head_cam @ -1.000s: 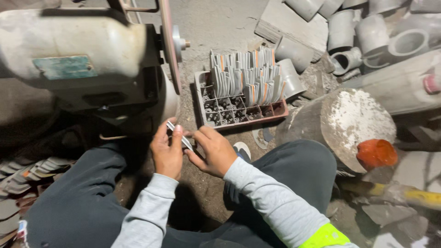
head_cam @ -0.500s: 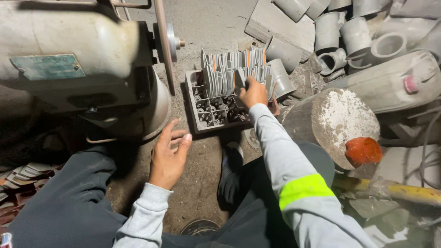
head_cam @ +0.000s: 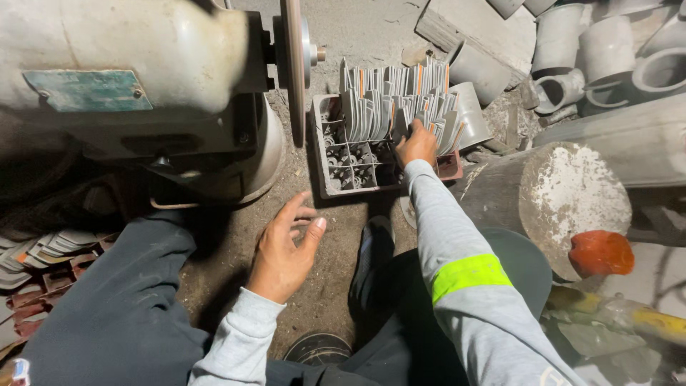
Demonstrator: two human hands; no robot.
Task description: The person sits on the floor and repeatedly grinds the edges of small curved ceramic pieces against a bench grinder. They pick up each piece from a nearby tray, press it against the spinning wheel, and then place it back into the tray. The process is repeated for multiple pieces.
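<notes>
My right hand (head_cam: 416, 143) reaches forward into a grey plastic crate (head_cam: 336, 187) on the dirt floor. Its fingers are buried among several upright curved grey metal pieces (head_cam: 379, 104) with orange edges, so whether it grips one is hidden. My left hand (head_cam: 286, 246) hovers open over the ground between my knees, fingers spread and palm turned right, holding nothing. The front cells of the crate hold small dark parts.
A big grey bench grinder (head_cam: 128, 78) with a thin disc wheel (head_cam: 293, 64) stands at the left, close to the crate. A pale round block (head_cam: 564, 200) and an orange lump (head_cam: 600, 252) lie right. Grey pipe fittings (head_cam: 572, 50) pile behind. More curved pieces (head_cam: 43, 250) lie far left.
A second ago both hands held a small piece together near my lap. My right hand has since stretched out to the crate, and my left hand has opened and stayed low.
</notes>
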